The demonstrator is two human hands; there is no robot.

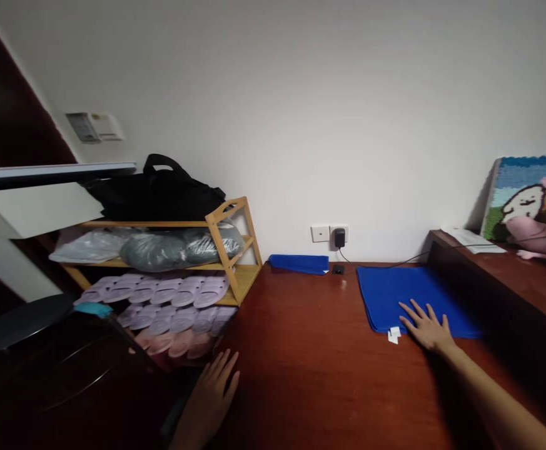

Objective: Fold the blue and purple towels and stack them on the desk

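Observation:
A folded blue cloth (404,294) lies flat on the reddish-brown table (310,356), with a white tag (393,335) at its near edge. My right hand (427,328) is open, fingers spread, on the cloth's near right part. At the table's left edge my left hand (211,394) is open too, with its fingers apart and nothing in it. A second, narrow folded blue cloth (298,264) rests against the wall at the back of the table. Beside it sits a small black object (338,269).
Left of the table stands a wooden rack (249,284) with slippers, plastic-wrapped items and a black bag (160,194). A charger (339,237) is plugged into the wall, its cable running right. The raised right ledge (511,269) holds papers, a pink figure and a fuzzy picture.

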